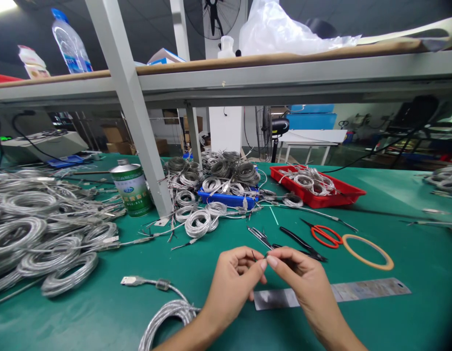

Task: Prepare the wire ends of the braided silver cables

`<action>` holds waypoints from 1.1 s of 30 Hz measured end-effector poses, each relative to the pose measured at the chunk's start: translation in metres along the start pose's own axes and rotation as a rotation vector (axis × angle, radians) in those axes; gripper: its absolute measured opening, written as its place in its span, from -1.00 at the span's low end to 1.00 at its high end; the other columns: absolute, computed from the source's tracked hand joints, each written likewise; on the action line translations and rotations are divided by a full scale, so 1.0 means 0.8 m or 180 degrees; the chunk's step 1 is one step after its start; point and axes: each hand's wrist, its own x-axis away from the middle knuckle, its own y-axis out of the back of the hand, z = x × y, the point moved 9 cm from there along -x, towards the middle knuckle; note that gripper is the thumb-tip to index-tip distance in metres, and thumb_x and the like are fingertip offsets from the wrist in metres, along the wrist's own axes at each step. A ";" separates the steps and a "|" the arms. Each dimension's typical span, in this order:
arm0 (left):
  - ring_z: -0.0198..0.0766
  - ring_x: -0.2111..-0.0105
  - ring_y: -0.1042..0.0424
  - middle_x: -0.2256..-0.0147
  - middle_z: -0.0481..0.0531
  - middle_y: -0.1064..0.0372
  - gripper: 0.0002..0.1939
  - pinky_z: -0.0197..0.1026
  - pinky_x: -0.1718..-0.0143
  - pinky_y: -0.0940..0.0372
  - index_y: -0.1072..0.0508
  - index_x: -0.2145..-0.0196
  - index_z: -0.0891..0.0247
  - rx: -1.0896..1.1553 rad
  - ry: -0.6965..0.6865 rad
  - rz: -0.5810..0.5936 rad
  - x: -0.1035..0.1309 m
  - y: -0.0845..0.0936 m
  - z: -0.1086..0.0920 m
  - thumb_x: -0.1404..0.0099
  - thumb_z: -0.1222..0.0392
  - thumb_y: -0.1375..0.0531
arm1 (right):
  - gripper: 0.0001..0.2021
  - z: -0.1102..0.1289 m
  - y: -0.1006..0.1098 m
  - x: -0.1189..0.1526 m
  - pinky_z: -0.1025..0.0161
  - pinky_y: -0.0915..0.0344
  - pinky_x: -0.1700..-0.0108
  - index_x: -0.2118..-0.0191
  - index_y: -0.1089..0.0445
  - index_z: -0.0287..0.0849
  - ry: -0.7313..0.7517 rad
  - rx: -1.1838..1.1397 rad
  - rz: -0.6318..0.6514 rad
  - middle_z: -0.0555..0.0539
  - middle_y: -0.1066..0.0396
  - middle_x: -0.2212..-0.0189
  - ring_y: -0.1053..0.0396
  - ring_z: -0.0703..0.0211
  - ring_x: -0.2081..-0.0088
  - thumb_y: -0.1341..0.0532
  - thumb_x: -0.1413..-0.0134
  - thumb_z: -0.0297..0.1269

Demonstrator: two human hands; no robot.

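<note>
My left hand (235,278) is closed in a pinch, with a thin dark wire (254,255) poking up from its fingers. Thumb and forefinger of my right hand (302,275) pinch at the same small dark piece, and the fingertips of both hands meet. Most of what they hold is hidden. Beside my left forearm lies a coiled clear-sheathed USB cable (167,317), its plug (133,281) pointing left. A steel ruler (372,290) lies flat beneath my right hand. Just beyond the fingers are tweezers (260,238) and black-handled cutters (301,242).
Red-handled scissors (326,236) and a tape roll (368,252) lie to the right. Coiled cables (32,239) pile up at left; more fill a blue tray (228,199) and red tray (321,200). A green can (133,190) stands by the shelf post (134,107).
</note>
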 end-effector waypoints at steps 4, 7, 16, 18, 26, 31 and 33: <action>-0.50 0.75 -0.14 0.64 -0.03 -0.33 -0.80 -0.45 0.77 -0.07 -0.41 0.43 0.41 -0.0071 0.0006 0.0011 0.003 -0.002 0.000 -0.09 0.16 -0.21 | -0.85 0.006 -0.008 0.003 0.38 -0.20 0.36 0.48 -0.39 -0.16 0.0063 -0.0025 0.0057 0.05 -0.33 0.54 -0.24 0.27 0.44 -0.24 0.07 -0.19; -0.49 0.73 -0.14 0.59 0.01 -0.36 -0.77 -0.43 0.75 -0.09 -0.43 0.42 0.41 -0.0084 0.0021 0.0113 0.000 -0.003 0.005 -0.10 0.13 -0.20 | -0.81 0.007 -0.008 0.003 0.39 -0.17 0.41 0.46 -0.34 -0.15 0.0086 -0.0120 0.0014 0.08 -0.22 0.57 -0.18 0.28 0.47 -0.17 0.01 -0.13; -0.48 0.71 -0.06 0.53 0.06 -0.43 -0.73 -0.39 0.72 0.00 -0.51 0.42 0.41 -0.1002 0.0318 0.0407 -0.006 -0.002 0.029 -0.12 0.12 -0.14 | -0.81 -0.018 0.021 -0.007 0.38 -0.13 0.41 0.41 -0.31 -0.15 0.0003 0.0150 -0.0208 0.08 -0.18 0.56 -0.12 0.29 0.48 -0.17 -0.01 -0.13; -0.46 0.71 -0.08 0.56 0.04 -0.42 -0.76 -0.38 0.69 -0.02 -0.50 0.44 0.40 -0.1047 0.0312 0.0376 -0.004 -0.001 0.031 -0.12 0.14 -0.14 | -0.81 -0.023 0.022 -0.005 0.37 -0.15 0.40 0.40 -0.32 -0.15 -0.0001 0.0186 -0.0167 0.07 -0.21 0.55 -0.15 0.28 0.48 -0.17 -0.01 -0.12; -0.43 0.67 -0.04 0.67 -0.11 -0.21 -0.82 -0.37 0.65 0.09 -0.47 0.53 0.34 -0.1478 -0.0081 -0.0082 0.007 0.003 0.008 -0.09 0.18 -0.16 | -0.76 -0.018 -0.002 0.005 0.28 -0.19 0.38 0.53 -0.40 -0.20 0.0106 0.0537 0.0268 -0.02 -0.36 0.56 -0.27 0.17 0.46 -0.25 0.13 -0.11; -0.40 0.67 -0.05 0.56 -0.05 -0.36 -0.85 -0.37 0.67 0.09 -0.52 0.40 0.26 -0.1738 -0.0239 -0.0008 0.013 0.003 -0.003 -0.06 0.21 -0.18 | -0.70 -0.019 -0.001 0.005 0.28 -0.19 0.41 0.61 -0.34 -0.20 0.0103 0.0488 0.0191 -0.03 -0.34 0.57 -0.24 0.18 0.47 -0.22 0.09 -0.07; -0.38 0.68 -0.10 0.52 -0.02 -0.41 -0.79 -0.37 0.68 0.08 -0.53 0.35 0.25 -0.1721 -0.0246 -0.0001 0.014 0.009 -0.004 -0.09 0.16 -0.15 | -0.69 -0.025 0.003 0.004 0.30 -0.15 0.46 0.64 -0.30 -0.20 0.0089 0.0410 0.0081 0.01 -0.28 0.61 -0.18 0.22 0.51 -0.23 0.12 -0.07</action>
